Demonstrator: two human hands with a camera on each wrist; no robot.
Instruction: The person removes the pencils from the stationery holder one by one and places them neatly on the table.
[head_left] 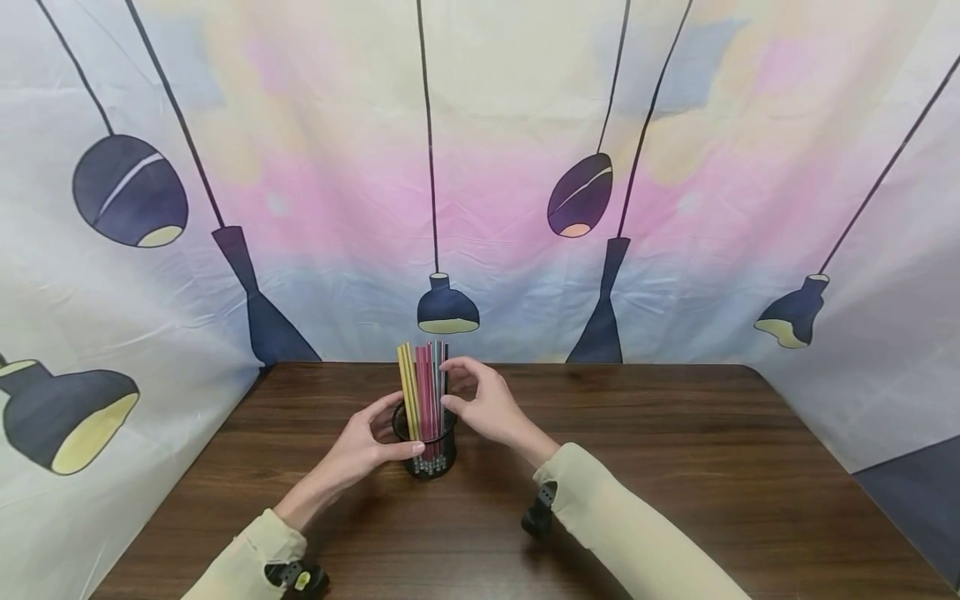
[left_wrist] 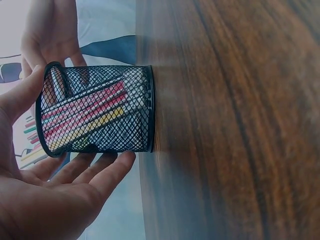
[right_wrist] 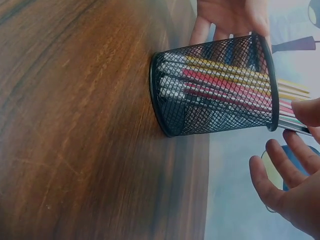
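A black wire-mesh pencil cup (head_left: 448, 457) stands upright on the table. In it are several pencils (head_left: 425, 392), yellow, pink-red, teal and dark, leaning a little, with silvery ends at the bottom. My left hand (head_left: 366, 443) holds the cup from the left, thumb at the rim in front and fingers round the far side. On the right, my right hand (head_left: 489, 407) is beside the upper pencils, thumb and index finger close to the dark ones. Its other fingers (right_wrist: 287, 162) are spread loosely in the right wrist view; whether it touches the pencils is hard to tell.
The dark wood-grain table (head_left: 645, 467) stretches to both sides of the cup. Behind it hangs a pastel cloth (head_left: 510, 208) printed with dark pendant lamps. Small black devices (head_left: 537, 510) sit at both cream sleeves (head_left: 622, 517).
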